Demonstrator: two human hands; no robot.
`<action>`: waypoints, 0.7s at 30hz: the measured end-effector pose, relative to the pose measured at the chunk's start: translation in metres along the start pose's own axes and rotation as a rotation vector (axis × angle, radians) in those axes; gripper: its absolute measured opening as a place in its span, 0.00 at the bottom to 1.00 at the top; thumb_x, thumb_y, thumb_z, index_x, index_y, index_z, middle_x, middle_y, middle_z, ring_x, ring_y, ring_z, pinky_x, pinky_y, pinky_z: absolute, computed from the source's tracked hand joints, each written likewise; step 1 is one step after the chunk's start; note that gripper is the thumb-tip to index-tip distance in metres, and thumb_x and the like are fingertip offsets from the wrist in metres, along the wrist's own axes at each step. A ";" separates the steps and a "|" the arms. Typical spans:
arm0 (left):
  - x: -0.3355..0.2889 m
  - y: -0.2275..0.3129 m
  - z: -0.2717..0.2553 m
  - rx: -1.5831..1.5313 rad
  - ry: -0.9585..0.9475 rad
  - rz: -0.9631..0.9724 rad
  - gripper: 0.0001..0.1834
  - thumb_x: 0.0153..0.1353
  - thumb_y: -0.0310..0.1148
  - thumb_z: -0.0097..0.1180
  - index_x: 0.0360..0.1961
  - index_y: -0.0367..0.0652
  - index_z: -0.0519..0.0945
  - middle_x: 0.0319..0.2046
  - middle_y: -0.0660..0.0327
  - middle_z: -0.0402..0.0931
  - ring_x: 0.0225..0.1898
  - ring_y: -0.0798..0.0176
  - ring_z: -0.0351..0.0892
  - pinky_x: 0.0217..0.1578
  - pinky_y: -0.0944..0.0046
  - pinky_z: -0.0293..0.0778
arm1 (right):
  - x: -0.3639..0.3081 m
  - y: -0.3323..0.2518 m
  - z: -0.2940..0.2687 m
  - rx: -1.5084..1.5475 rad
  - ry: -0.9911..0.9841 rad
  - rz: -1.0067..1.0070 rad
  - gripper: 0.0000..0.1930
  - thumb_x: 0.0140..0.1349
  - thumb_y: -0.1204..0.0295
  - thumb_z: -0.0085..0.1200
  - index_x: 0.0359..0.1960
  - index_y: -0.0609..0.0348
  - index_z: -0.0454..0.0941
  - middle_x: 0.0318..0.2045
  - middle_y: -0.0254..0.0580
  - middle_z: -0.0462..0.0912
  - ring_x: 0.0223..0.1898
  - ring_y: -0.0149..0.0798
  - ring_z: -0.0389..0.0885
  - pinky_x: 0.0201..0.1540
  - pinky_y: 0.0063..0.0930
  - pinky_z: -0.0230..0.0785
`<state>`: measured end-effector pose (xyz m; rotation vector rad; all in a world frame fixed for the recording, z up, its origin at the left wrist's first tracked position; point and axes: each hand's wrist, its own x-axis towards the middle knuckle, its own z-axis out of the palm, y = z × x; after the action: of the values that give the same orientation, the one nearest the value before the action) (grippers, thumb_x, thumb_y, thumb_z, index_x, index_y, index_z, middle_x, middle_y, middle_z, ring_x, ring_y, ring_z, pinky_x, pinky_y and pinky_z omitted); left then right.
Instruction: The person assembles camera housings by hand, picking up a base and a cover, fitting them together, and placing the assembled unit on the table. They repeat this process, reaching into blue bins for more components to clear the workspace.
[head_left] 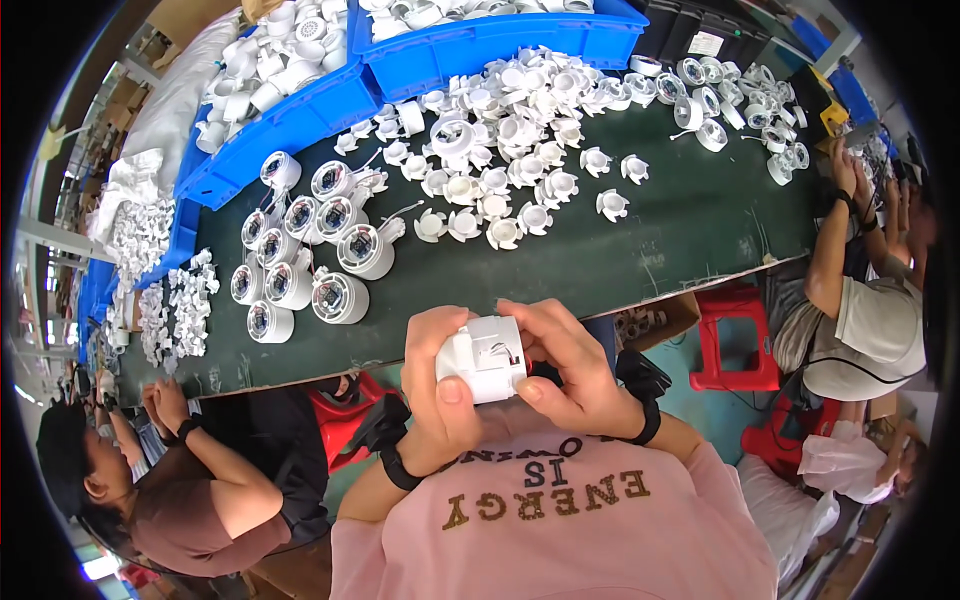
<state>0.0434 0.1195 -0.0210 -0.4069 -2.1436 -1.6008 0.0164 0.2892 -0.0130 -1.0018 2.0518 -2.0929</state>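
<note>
Between both hands, above my lap at the table's near edge, is a white cylindrical plastic housing [482, 362]. Thin wires show in an opening on its side. My left hand [432, 375] grips its left end, thumb on the lower front. The right end is held by my right hand [580, 378], with fingers over the top and thumb below. Ahead to the left on the green table stand several white round housings [340, 298] with circuit parts under clear rims. Small white pronged plastic caps [505, 232] lie scattered and heaped beyond my hands.
Blue bins [500, 42] full of white parts line the far side. Clear-rimmed round parts [710, 134] lie at the far right. Small white pieces [190, 305] are piled left. One person [215, 490] sits at my left, another [860, 320] at right beyond a red stool [735, 340].
</note>
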 end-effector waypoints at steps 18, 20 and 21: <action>0.003 0.010 0.017 -0.075 0.141 -0.229 0.25 0.69 0.44 0.32 0.49 0.30 0.68 0.39 0.50 0.71 0.37 0.60 0.71 0.39 0.62 0.68 | 0.013 0.012 0.010 -0.469 0.153 -0.147 0.22 0.65 0.59 0.44 0.47 0.72 0.67 0.30 0.55 0.79 0.24 0.51 0.79 0.27 0.37 0.72; 0.004 0.013 0.014 -0.057 0.104 -0.180 0.25 0.69 0.44 0.32 0.49 0.30 0.68 0.38 0.50 0.71 0.35 0.61 0.72 0.38 0.62 0.68 | 0.011 0.013 0.008 -0.478 0.158 -0.182 0.22 0.66 0.59 0.43 0.46 0.72 0.67 0.30 0.55 0.79 0.23 0.50 0.78 0.27 0.37 0.72; 0.005 0.014 0.014 -0.041 0.064 -0.127 0.25 0.69 0.44 0.32 0.48 0.30 0.68 0.37 0.50 0.72 0.34 0.61 0.72 0.37 0.62 0.69 | 0.010 0.013 0.007 -0.490 0.168 -0.219 0.22 0.67 0.59 0.42 0.45 0.72 0.67 0.30 0.55 0.79 0.22 0.50 0.78 0.27 0.37 0.72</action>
<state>0.0432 0.1367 -0.0105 -0.2324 -2.1290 -1.7062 0.0070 0.2766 -0.0216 -1.1858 2.7406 -1.8519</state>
